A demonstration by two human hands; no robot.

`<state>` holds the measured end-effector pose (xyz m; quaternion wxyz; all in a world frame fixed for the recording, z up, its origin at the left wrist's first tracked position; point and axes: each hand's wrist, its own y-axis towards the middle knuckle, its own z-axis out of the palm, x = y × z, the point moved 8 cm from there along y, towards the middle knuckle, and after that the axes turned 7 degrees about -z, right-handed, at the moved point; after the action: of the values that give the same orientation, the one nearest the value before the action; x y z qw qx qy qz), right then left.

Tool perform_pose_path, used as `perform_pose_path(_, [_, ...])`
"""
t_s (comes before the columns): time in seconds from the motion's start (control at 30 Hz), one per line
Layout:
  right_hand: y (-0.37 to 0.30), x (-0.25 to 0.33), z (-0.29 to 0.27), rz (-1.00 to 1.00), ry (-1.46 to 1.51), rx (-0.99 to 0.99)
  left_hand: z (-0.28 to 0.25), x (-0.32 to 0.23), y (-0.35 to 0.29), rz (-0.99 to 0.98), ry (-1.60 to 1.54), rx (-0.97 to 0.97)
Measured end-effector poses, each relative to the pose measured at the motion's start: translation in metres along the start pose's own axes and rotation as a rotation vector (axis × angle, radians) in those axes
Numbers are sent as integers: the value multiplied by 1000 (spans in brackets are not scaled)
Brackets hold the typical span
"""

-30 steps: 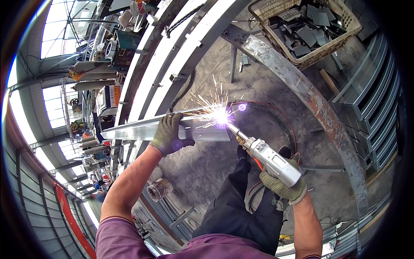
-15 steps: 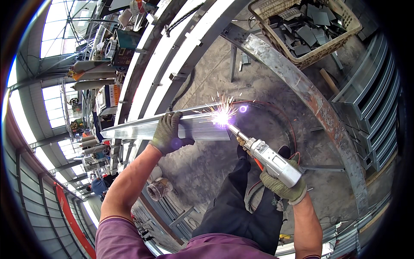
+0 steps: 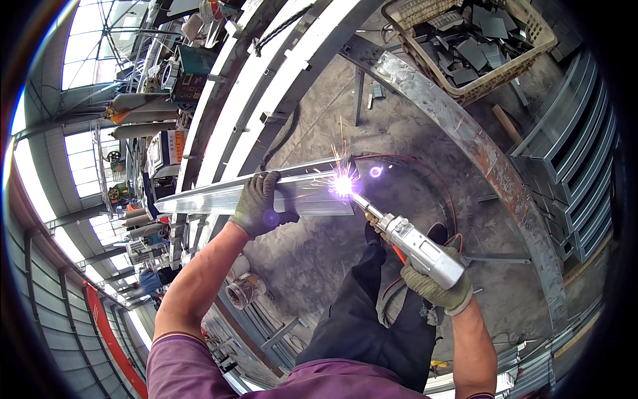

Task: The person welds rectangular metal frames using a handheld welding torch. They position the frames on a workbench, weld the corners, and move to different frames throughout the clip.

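My left hand (image 3: 258, 207), in a grey-green work glove, grips a long silvery metal profile (image 3: 312, 201), its fingers over the far edge and its thumb on the near side. Wrapped around a white and silver welding gun (image 3: 425, 249) is my gloved right hand (image 3: 433, 286). The gun's nozzle points up and left at the profile's right end. A white-violet glare with sparks (image 3: 343, 185) burns where the nozzle tip meets the metal and hides the contact spot.
A curved, rusty steel beam (image 3: 478, 149) arcs around the right side. Beyond it stands a beige plastic crate (image 3: 458, 93) of dark metal offcuts. Stacked metal frames (image 3: 571, 173) are at far right. A red hose (image 3: 446, 183) loops over the floor. White rails (image 3: 266, 100) run at upper left.
The spark spray has become smaller and narrower. Both hands, the profile and the gun stay almost in the same place.
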<state>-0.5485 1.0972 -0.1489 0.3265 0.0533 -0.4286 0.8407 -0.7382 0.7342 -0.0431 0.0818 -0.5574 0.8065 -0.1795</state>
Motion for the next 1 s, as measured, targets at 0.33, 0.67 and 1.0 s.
perform_pose_path(0.33, [5,-9,-9,-58,-102,31,4,3,-3,15,41,-13])
perform_pose_path(0.67, [0,10,0,-299,-338,88,2,4,-3,3,-6,2])
perform_pose_path(1.0, [4,-6,-10,-206,-273,81,2,3,-2,-28,-2,18])
